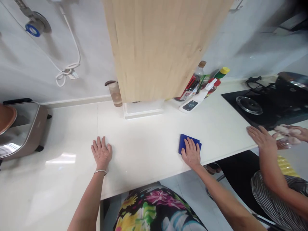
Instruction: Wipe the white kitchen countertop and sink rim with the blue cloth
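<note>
My left hand (101,154) lies flat on the white countertop (137,144), fingers spread, holding nothing. A bracelet circles that wrist. Farther right, my right hand (192,153) presses down on a folded blue cloth (182,142), its fingers over the cloth and its thumb toward the left edge. The palm hides part of the cloth. Behind it, a white spray bottle (192,103) leans among sauce bottles, including a dark one with a red label (189,87). The bottles' far sides are partly hidden by the wooden cabinet (154,48).
At the left stands an electric cooker (36,128). A brown-topped container (115,94) is by the wall. A black cooktop (267,102) lies at the right. Beside it, another person's hand (263,139) rests at the counter edge; their other hand (298,131) holds something pale, blurred.
</note>
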Tool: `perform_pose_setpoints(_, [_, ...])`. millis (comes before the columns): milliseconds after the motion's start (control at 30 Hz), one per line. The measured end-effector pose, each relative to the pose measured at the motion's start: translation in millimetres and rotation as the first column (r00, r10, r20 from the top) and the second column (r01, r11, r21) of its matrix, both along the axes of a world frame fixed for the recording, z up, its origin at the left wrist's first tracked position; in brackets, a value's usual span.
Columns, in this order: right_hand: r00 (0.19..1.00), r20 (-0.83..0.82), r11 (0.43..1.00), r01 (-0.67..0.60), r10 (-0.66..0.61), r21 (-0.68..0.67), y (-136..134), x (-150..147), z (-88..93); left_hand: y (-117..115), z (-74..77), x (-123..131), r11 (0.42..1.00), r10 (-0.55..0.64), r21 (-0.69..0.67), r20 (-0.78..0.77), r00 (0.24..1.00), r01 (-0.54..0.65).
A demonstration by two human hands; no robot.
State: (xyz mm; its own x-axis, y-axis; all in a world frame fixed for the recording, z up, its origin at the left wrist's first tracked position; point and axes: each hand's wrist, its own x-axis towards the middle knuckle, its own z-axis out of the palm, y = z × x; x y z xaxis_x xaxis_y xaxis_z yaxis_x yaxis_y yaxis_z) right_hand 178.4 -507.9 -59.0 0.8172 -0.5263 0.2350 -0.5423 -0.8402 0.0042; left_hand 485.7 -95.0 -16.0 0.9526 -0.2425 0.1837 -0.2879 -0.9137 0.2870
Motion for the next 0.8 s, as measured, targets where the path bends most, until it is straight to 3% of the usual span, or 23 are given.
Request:
perform_pose_setpoints(100, [0.999, -0.003, 0.999, 0.053, -0.053, 0.004, 28.6, 1.7, 1.4, -0.3, -0.4, -0.3, 0.999, -0.012, -0.031, -0.003, 1.000, 0.012])
perform_pose_setpoints(333, [0.996, -0.035, 0.993, -0.075, 0.078, 0.089, 122.4, -2.1, 14.0, -1.8, 1.4, -0.6, 0.995, -0.027, -0.092, -0.028, 0.999, 0.025])
perform_pose_setpoints(500, [0.985, -0.039, 0.976, -0.162, 0.170, 0.148, 187.3, 10.7, 24.9, -1.7, 2.9, -1.6, 0.994, -0.045, -0.106, -0.037, 0.998, 0.041])
perform_pose_setpoints(667, [0.956, -0.110, 0.948, -0.249, 0.273, 0.197, 232.9, 35.2, 35.8, 0.0, 0.1, -0.7, 0.992, -0.058, -0.118, -0.027, 0.998, 0.054])
perform_pose_setpoints(800, [0.889, -0.129, 0.884, -0.403, 0.440, 0.239, 259.2, 56.1, 40.7, 1.8, -9.0, 0.5, 0.986, -0.070, -0.150, 0.000, 0.998, 0.069])
